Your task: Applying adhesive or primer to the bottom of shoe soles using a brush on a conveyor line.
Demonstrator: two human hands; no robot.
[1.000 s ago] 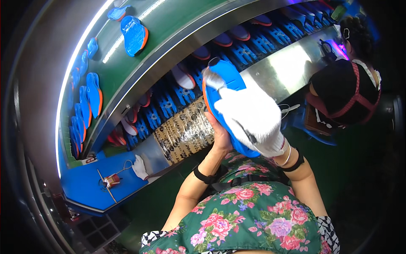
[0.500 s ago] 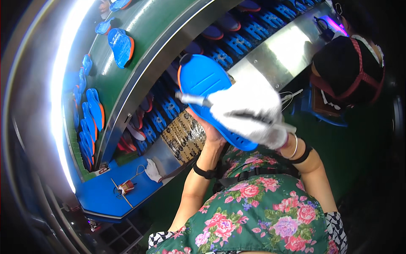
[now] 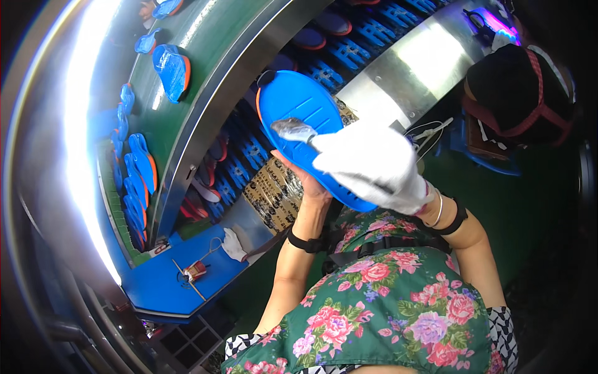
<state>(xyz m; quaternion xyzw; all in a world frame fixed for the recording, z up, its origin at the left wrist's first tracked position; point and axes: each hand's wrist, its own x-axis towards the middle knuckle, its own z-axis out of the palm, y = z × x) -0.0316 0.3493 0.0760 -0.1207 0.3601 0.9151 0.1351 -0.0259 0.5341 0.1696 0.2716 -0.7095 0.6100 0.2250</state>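
A large blue shoe insole with ridges and an orange edge lies tilted across my left hand, which is bare and holds it from underneath; its fingers are mostly hidden. Something small and dark shows at the insole's far tip. My right hand, in a white glove, is closed round a small brush with a flat, greyish-brown head. The brush head lies over the middle of the insole's upper face; whether it touches cannot be made out. Its handle is hidden in the glove.
A green conveyor belt carries several blue insoles. Below its metal edge are rows of insoles and a taped cardboard box. A blue table holds a small reddish container and a white glove. Another person sits at the right.
The brush head has moved up and slightly right over the insole. The insole has shifted a little upward, still in my left hand.
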